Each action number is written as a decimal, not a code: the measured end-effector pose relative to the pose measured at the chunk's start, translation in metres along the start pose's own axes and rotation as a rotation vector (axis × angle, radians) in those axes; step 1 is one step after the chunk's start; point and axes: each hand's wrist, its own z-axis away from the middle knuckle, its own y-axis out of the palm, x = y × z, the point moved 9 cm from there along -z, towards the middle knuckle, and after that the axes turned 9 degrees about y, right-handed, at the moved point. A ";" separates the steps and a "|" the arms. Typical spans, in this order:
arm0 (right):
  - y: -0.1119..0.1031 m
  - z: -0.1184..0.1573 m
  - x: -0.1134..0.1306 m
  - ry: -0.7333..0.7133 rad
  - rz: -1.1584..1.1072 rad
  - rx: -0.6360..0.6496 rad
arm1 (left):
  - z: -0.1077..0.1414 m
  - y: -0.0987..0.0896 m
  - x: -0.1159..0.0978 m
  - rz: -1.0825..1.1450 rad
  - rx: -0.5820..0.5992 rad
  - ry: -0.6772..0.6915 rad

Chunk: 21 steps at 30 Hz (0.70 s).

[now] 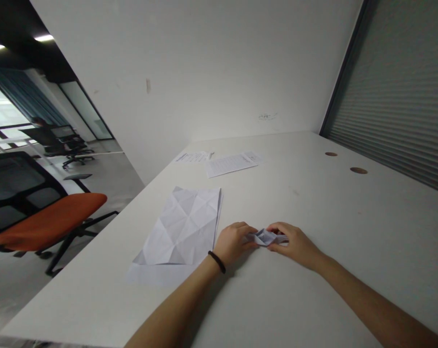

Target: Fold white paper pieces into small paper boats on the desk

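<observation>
A small folded piece of white paper point(265, 237) is held low over the white table point(294, 295), between both hands. My left hand point(236, 240), with a black band on its wrist, pinches the paper's left end between thumb and fingers. At the opposite end, my right hand point(291, 241) grips it the same way. The paper's middle bulges into a small pointed shape. To the left of my left hand lies a creased white sheet point(186, 222) on top of other flat paper.
Two printed sheets, one nearer point(231, 165) and one farther left point(193, 157), lie toward the wall. Two round holes pierce the table at the right. An orange chair point(52, 220) stands beyond the left edge. A person sits far back left.
</observation>
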 end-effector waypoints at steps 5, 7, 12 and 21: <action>-0.009 0.000 -0.008 0.028 -0.073 0.030 | 0.004 -0.009 0.016 0.046 -0.026 -0.041; -0.014 0.000 -0.012 0.007 -0.038 0.031 | 0.006 -0.013 0.021 0.032 -0.041 -0.047; -0.023 -0.003 -0.022 -0.018 0.073 -0.046 | 0.008 -0.016 0.032 0.022 -0.070 -0.084; -0.030 -0.004 -0.021 -0.078 0.138 -0.147 | 0.009 -0.017 0.043 0.029 -0.092 -0.154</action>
